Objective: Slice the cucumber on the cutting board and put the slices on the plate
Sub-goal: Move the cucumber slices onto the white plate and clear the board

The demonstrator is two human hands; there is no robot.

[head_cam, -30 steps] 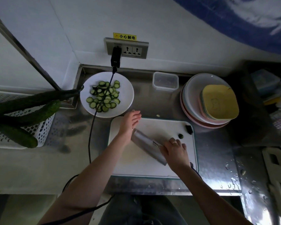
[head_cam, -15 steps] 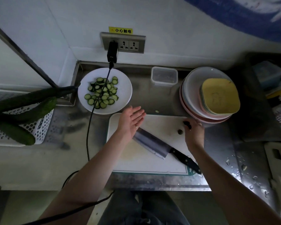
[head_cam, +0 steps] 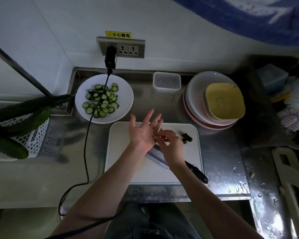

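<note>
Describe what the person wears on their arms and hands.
Both forearms are bare, with no sleeves in view and no gloves. The right hand has a thin ring on one finger. The left hand shows no ring, watch or band.

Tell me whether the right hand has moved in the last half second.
Yes. The right hand left the cutting board's far right corner and came left, to the left hand's open palm.
</note>
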